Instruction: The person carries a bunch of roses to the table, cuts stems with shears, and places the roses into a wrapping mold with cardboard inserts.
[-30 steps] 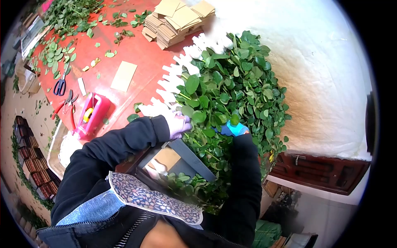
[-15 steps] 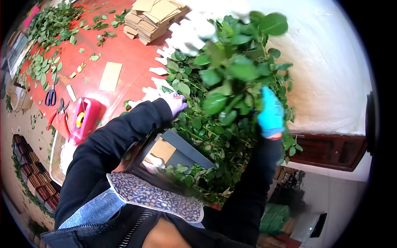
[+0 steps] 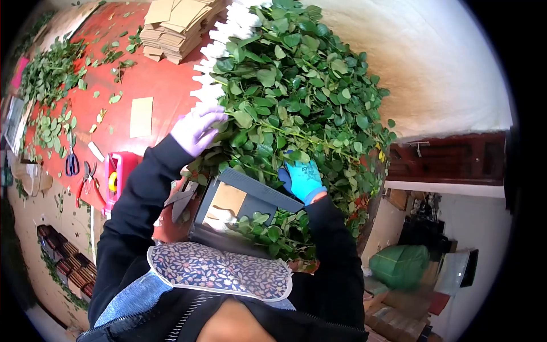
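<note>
My left hand (image 3: 198, 130), in a pale purple glove, reaches to the left edge of a large pile of leafy green stems (image 3: 319, 85). Its fingers are stretched out and apart beside the end of a long stem, with nothing visibly held. White wrapped heads (image 3: 212, 71) line that side of the pile. My right hand (image 3: 305, 178), in a turquoise glove with dark blue on the thumb, is low in the foliage above the dark box (image 3: 262, 191). Leaves cover its fingertips, so its grip cannot be made out.
On the red table (image 3: 165, 85) are stacked cardboard pieces (image 3: 176, 28), a single card (image 3: 141, 117), a pink tape dispenser (image 3: 122, 171), scissors (image 3: 72, 164), red-handled pruners (image 3: 87, 178) and leaf piles (image 3: 48, 80). A white wall (image 3: 444, 68) rises at the right.
The raised leafy bunch by my right hand is now down on the pile. My right hand has moved down and left; my left hand has drawn back leftward with its fingers spread.
</note>
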{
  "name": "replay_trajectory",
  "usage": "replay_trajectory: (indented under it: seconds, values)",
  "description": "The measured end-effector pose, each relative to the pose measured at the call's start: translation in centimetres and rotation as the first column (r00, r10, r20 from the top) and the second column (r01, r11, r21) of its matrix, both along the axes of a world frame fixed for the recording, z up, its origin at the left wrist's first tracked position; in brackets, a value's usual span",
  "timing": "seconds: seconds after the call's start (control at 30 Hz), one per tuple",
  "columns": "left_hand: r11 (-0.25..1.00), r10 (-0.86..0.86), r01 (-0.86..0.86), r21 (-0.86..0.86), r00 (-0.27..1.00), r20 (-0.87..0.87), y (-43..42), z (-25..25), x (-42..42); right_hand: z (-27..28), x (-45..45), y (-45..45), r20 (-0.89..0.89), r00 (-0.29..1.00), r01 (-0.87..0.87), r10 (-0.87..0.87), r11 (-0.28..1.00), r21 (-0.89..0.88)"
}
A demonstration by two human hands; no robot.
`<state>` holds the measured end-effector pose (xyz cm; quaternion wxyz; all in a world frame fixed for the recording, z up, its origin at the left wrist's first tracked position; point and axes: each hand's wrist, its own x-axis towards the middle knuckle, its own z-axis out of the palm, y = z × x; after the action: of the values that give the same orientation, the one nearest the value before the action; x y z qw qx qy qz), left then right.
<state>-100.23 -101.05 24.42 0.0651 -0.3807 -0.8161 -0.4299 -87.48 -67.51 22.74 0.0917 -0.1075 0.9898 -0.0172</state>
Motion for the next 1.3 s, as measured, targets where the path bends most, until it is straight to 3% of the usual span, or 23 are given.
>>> replay_trajectory:
  seconds: [0.13,0.17,0.2,0.27,0.33,0.37,0.53,0.6,0.63,0.73,0.8,0.87,0.9,0.93,0.97,1.07,1.1,1.13,1.17,1.2,1.23,1.27,1.3]
  values:
    - [0.944,-0.079,0.078,-0.320,0.997,0.008,3.7,-2.8,-1.4,3.0,-1.1,-0.7,0.225,0.974,0.013,-0.039,0.993,0.119]
    - [0.932,-0.127,0.127,-0.339,0.992,0.022,4.1,-4.2,-1.6,3.5,-1.2,-0.2,0.124,0.992,-0.056,0.038,0.989,0.137]
    - [0.916,-0.175,0.179,-0.359,0.984,0.043,4.3,-5.4,-1.5,6.7,-2.9,-1.5,0.313,0.948,-0.002,-0.059,0.981,0.193]
    - [0.935,-0.181,0.168,-0.313,0.983,-0.012,4.4,-6.5,-0.9,10.9,-4.0,-2.8,0.120,0.987,0.132,-0.111,0.975,-0.181]
    - [0.946,-0.177,0.155,-0.284,0.983,-0.053,4.0,-6.1,-0.1,9.0,-6.0,-2.0,-0.364,0.926,-0.126,0.099,0.991,-0.051]
    - [0.943,-0.133,0.098,-0.317,0.987,-0.088,4.0,-5.8,0.5,7.6,-7.1,-1.9,-0.434,0.893,-0.189,0.118,0.974,-0.124]
    - [0.926,-0.062,0.049,-0.375,0.998,-0.024,4.1,-7.0,1.7,1.6,-8.7,-1.6,-0.106,0.990,-0.093,0.093,0.996,0.002]
    - [0.946,-0.126,0.166,-0.279,0.980,0.157,3.7,-6.3,2.1,1.9,-9.0,-1.7,0.016,0.996,-0.090,0.090,0.993,0.073]
    - [0.932,-0.077,0.093,-0.349,0.995,0.060,3.0,-6.1,2.8,1.8,-8.7,-1.6,0.027,0.995,-0.099,0.097,0.992,0.078]
    - [0.940,-0.042,0.032,-0.340,0.999,-0.022,2.5,-6.3,3.3,1.7,-8.1,-0.6,-0.038,0.987,-0.154,0.159,0.983,0.102]
    - [0.940,-0.041,0.024,-0.340,0.998,-0.044,2.3,-6.9,3.3,2.7,-7.5,-0.3,-0.140,0.989,-0.056,0.042,0.994,-0.095]
    - [0.941,-0.035,0.008,-0.339,0.997,-0.074,2.2,-7.5,3.3,4.4,-7.2,1.7,-0.307,0.950,-0.080,0.051,0.994,-0.081]
    - [0.937,-0.045,0.007,-0.350,0.994,-0.103,2.2,-7.9,3.1,7.4,-6.6,1.2,-0.241,0.970,0.012,-0.044,0.991,-0.131]
    - [0.947,-0.044,0.006,-0.321,0.993,-0.112,2.2,-8.8,2.9,8.4,-5.9,2.0,-0.201,0.968,0.075,-0.148,0.941,-0.330]
    - [0.953,-0.056,0.026,-0.302,0.994,-0.091,2.1,-8.6,2.7,11.3,-5.0,0.7,-0.388,0.922,-0.063,-0.013,0.981,-0.181]
    - [0.960,-0.059,0.017,-0.280,0.988,-0.141,1.1,-7.5,1.8,14.7,-0.2,-0.6,-0.348,0.935,-0.071,-0.073,0.920,-0.385]
    - [0.987,-0.051,0.037,-0.154,0.995,-0.089,0.3,-6.5,1.9,14.9,1.9,-0.7,-0.308,0.948,-0.049,-0.081,0.919,-0.392]
    - [0.999,-0.040,0.039,-0.026,0.999,-0.035,-0.4,-5.8,2.1,15.1,3.9,-0.9,-0.136,0.986,0.025,-0.097,0.893,-0.450]
    - [0.999,-0.012,0.013,-0.045,1.000,0.017,-1.3,-5.4,2.3,15.4,5.9,-1.1,0.036,0.994,0.106,-0.102,0.865,-0.491]
    - [0.998,0.019,-0.015,-0.067,0.998,0.058,-2.2,-5.0,2.4,14.7,7.8,-1.4,0.068,0.995,0.103,-0.079,0.845,-0.524]
    - [0.993,0.043,-0.024,-0.112,0.984,0.173,-3.3,-4.2,2.9,14.0,9.2,-2.0,0.120,0.992,0.100,-0.048,0.871,-0.481]
    - [0.993,0.076,-0.063,-0.096,0.987,0.140,-4.2,-4.5,3.3,13.1,10.4,-2.5,0.168,0.986,0.095,-0.022,0.894,-0.437]
    - [0.997,0.018,0.005,-0.080,0.956,0.292,-5.2,-4.3,3.8,11.8,11.8,-2.3,0.194,0.980,0.115,-0.040,0.911,-0.395]
